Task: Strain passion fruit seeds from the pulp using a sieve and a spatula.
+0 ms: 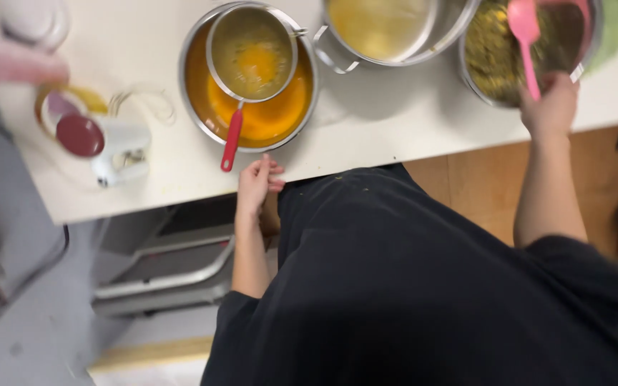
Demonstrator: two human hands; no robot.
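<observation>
- spatula (525,43), pink, is the thing in hand; it stands far right, its blade up in the steel bowl (589,50) of dark green-brown crumbly mix.
- far left on the white counter (366,121): a white hand mixer (119,151) with a dark red round end.
- next, a steel bowl of orange liquid (259,118) with a mesh sieve (252,51) resting across it, its red handle (231,140) pointing toward the counter edge.
- left hand (256,184): arm reaching up from below, fingers loosely spread, resting on the counter edge just beside the red handle, holding nothing.
- past the middle, a steel pot (384,28) of yellow liquid.
- right hand (551,107): forearm raised straight, fist closed around the spatula's lower handle at the near rim of the bowl; the blade sticks up beyond the knuckles.
</observation>
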